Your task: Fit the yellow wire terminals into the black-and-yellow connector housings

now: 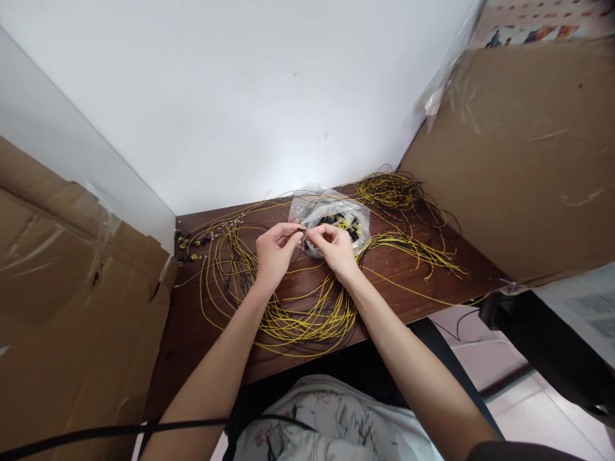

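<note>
In the head view, my left hand (277, 246) pinches a small black part (301, 230) between thumb and fingertips. Close beside it, almost touching, my right hand (335, 246) is also closed in a pinch; what it grips is too small to make out. Both hands are held in front of a clear plastic bag (307, 200) that contains many small black and yellow pieces (344, 222). Under and around my wrists, a loose coil of yellow and black wires (302, 326) spreads over the brown tabletop (384, 294).
A tangled wire bundle (389, 190) lies at the back right, with wire ends (432, 255) fanned out before it. Loose black and yellow pieces (192, 243) sit at the left edge. Cardboard (72, 307) on the left, cardboard (528, 160) on the right and a white wall (269, 96) enclose the table.
</note>
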Demonstrator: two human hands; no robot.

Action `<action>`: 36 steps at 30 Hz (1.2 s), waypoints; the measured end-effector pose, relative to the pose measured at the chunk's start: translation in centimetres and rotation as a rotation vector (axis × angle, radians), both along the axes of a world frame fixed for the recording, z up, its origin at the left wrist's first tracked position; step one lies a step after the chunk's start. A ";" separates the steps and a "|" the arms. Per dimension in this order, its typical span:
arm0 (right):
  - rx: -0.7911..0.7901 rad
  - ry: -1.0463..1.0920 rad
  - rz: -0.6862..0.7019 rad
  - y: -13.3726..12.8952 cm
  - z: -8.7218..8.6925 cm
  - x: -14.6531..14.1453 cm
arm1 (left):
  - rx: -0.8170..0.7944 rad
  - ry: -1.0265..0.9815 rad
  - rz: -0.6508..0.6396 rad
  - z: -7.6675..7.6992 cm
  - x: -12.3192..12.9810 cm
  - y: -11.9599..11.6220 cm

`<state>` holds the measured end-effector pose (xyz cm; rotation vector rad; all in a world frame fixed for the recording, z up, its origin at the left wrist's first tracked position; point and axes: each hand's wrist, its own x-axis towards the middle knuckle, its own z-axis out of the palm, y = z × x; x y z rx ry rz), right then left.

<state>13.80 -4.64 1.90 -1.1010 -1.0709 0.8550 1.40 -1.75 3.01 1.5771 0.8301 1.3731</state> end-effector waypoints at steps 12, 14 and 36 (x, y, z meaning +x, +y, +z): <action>-0.009 -0.051 -0.041 0.0 -0.3 -0.1 | 0.008 0.013 -0.009 -0.3 0.1 0.1; -0.006 -0.037 -0.016 -0.1 -0.2 -0.1 | 0.009 0.016 -0.016 -0.3 0.1 0.1; -0.010 -0.050 -0.034 0.0 0.1 0.1 | -0.054 -0.005 0.045 0.0 -0.2 0.7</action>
